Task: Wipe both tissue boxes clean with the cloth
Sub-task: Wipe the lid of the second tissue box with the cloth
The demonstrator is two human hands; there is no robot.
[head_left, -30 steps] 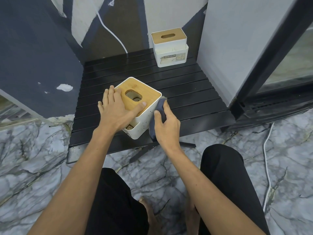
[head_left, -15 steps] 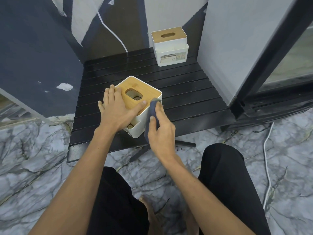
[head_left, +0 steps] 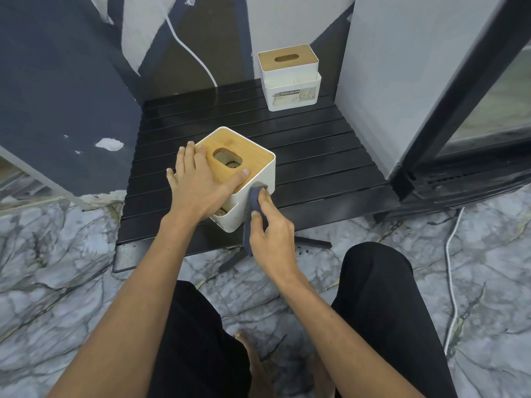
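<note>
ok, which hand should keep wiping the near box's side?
Right. The right hand already holds the cloth against the near tissue box's white side. The left hand lies flat on the wooden lid, steadying the box, and holds no cloth.

A single head-worn wide-angle camera looks forward and steeply down from close above, over the person's forearms and knees, onto the low black slatted table (head_left: 316,145) and marble floor (head_left: 57,254), facing the wall corner.

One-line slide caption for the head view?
Left hand steadies the near tissue box while right hand rubs its side with a dark cloth.
</note>
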